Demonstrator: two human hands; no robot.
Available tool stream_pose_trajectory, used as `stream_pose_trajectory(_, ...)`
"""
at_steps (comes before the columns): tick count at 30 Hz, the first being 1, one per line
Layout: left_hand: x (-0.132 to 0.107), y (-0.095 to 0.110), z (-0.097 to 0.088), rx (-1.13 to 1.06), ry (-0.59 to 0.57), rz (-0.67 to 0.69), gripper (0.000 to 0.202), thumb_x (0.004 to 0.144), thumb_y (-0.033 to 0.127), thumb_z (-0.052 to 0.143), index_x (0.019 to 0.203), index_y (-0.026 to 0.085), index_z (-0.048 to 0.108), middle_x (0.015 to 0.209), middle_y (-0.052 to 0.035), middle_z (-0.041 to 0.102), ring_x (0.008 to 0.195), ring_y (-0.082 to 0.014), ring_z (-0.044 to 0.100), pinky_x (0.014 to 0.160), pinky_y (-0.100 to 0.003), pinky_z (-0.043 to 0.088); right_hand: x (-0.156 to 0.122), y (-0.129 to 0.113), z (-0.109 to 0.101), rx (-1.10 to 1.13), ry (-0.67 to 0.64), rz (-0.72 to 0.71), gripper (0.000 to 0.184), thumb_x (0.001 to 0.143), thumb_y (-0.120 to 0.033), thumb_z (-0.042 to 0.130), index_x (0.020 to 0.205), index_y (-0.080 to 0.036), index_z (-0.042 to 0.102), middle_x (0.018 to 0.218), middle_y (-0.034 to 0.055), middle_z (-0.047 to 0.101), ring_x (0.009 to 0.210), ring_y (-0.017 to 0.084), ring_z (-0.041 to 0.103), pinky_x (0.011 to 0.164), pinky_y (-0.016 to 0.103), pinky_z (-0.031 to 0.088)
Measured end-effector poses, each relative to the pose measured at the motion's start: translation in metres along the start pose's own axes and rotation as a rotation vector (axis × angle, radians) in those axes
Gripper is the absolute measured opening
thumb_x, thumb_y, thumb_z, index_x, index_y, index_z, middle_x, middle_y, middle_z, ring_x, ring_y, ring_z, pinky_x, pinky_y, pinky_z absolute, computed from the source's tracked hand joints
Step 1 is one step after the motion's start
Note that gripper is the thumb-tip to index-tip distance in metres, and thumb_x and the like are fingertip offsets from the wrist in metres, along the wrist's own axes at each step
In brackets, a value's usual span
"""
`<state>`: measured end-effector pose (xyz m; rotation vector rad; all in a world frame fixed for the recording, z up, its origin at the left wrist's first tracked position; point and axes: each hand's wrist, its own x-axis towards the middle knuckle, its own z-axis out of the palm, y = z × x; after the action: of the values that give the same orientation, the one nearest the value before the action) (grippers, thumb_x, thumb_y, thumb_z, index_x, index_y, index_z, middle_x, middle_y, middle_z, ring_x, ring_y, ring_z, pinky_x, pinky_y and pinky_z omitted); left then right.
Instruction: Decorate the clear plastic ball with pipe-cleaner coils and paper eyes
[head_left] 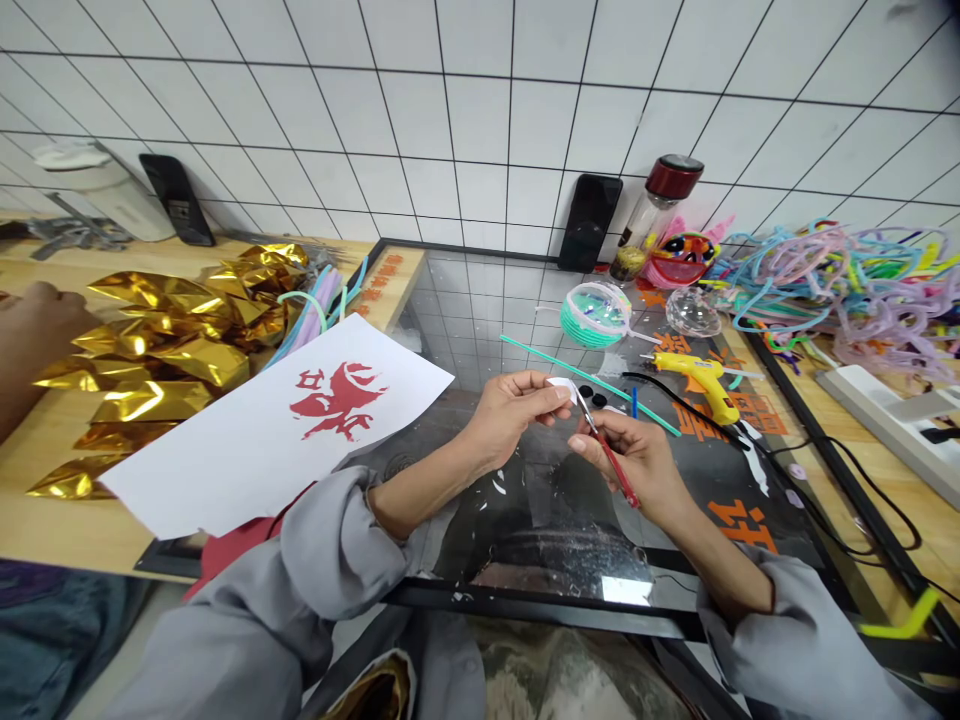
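Note:
Between the fingertips of my left hand (521, 410) is a small piece of white paper (561, 383). My right hand (634, 460) grips red-handled scissors (613, 462), whose blades meet the paper's edge. Two small black discs (592, 398) lie just behind the hands, next to a turquoise pipe cleaner (592, 380) stretched across the dark glass panel (450, 330). White paper scraps (499, 484) are scattered on the glass under my left wrist. A round coil of green and lilac pipe cleaners (596, 315) stands farther back.
A yellow glue gun (697, 385) with a black cord lies right. White paper with a red print (247, 440) and gold foil pieces (165, 370) are left, near another person's hand (45, 330). Tangled pipe cleaners (847, 290), a power strip (900, 430) and a bottle (652, 220) stand beyond.

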<state>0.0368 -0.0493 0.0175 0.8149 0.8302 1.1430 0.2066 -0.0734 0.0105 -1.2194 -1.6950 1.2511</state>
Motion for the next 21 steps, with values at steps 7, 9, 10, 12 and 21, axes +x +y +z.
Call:
stream_pose_trajectory(7,0.001,-0.001,0.000,0.051,-0.003,-0.005,0.024,0.061,0.031,0.079,0.066,0.011,0.066,0.059,-0.0019,0.064,0.056,-0.0085,0.057,0.055,-0.021,0.040,0.002,0.009,-0.001,-0.030,0.004,-0.028,0.031,0.078,-0.048,0.066,0.081,-0.017,0.065,0.057,-0.0046,0.042,0.048,0.007,0.035,0.042,0.020,0.030)
stream_pose_trajectory(9,0.001,-0.003,-0.001,0.061,-0.008,-0.012,0.025,0.061,0.032,0.080,0.066,0.012,0.065,0.059,-0.0022,0.064,0.056,-0.0085,0.056,0.055,-0.022,0.040,0.003,0.012,-0.002,-0.037,0.004,-0.035,0.032,0.078,-0.047,0.066,0.088,-0.017,0.067,0.060,-0.0034,0.045,0.050,0.008,0.038,0.042,0.020,0.033)
stream_pose_trajectory(10,0.001,-0.004,-0.001,0.062,-0.013,-0.016,0.026,0.061,0.032,0.080,0.065,0.012,0.065,0.060,-0.0022,0.064,0.056,-0.0086,0.057,0.055,-0.022,0.040,0.004,0.014,-0.002,-0.042,-0.001,-0.036,0.033,0.077,-0.047,0.066,0.090,-0.017,0.067,0.062,-0.0027,0.047,0.051,0.008,0.039,0.043,0.020,0.034)
stream_pose_trajectory(12,0.001,-0.005,-0.001,0.064,-0.025,-0.025,0.027,0.061,0.033,0.080,0.065,0.012,0.065,0.061,-0.0022,0.064,0.057,-0.0088,0.057,0.056,-0.022,0.040,0.004,0.016,-0.003,-0.052,-0.006,-0.036,0.034,0.077,-0.047,0.066,0.091,-0.017,0.068,0.065,-0.0016,0.049,0.054,0.009,0.041,0.043,0.020,0.035)
stream_pose_trajectory(21,0.002,-0.005,-0.001,0.068,-0.038,-0.034,0.027,0.061,0.034,0.080,0.065,0.013,0.064,0.060,-0.0017,0.064,0.056,-0.0088,0.057,0.056,-0.023,0.040,0.003,0.012,-0.002,-0.028,0.010,-0.019,0.033,0.076,-0.048,0.067,0.084,-0.017,0.068,0.061,-0.0029,0.045,0.050,0.007,0.036,0.042,0.020,0.031)
